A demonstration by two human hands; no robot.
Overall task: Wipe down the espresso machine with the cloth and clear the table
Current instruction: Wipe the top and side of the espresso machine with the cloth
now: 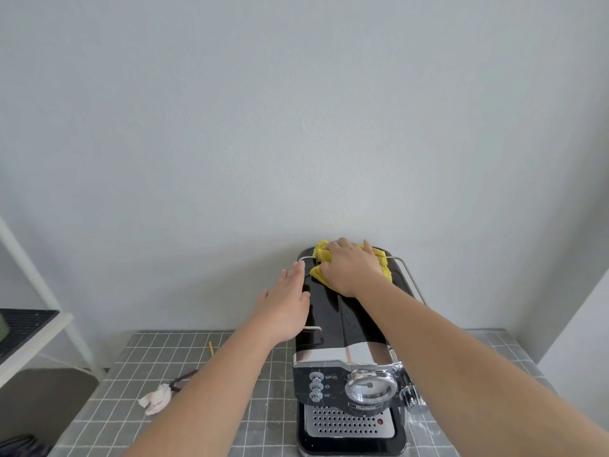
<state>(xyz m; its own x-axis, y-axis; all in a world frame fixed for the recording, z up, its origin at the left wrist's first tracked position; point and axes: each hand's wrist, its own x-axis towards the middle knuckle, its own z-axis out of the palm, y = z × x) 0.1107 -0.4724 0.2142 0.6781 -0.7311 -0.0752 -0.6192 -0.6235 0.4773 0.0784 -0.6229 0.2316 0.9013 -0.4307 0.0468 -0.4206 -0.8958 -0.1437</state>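
A black and chrome espresso machine (333,331) stands on the grey tiled table (138,351), its front with buttons and a round gauge facing me. My right hand (352,268) presses a yellow cloth (321,253) flat on the far end of the machine's glossy black top. My left hand (286,308) lies flat against the top's left edge, fingers spread, holding nothing. Most of the cloth is hidden under my right hand.
On the table to the left of the machine lie a crumpled whitish wrapper (156,399), a dark curved strip (184,379) and a small yellow stick (211,347). A white shelf frame (36,328) with a dark mat stands at the far left. A grey wall rises behind the table.
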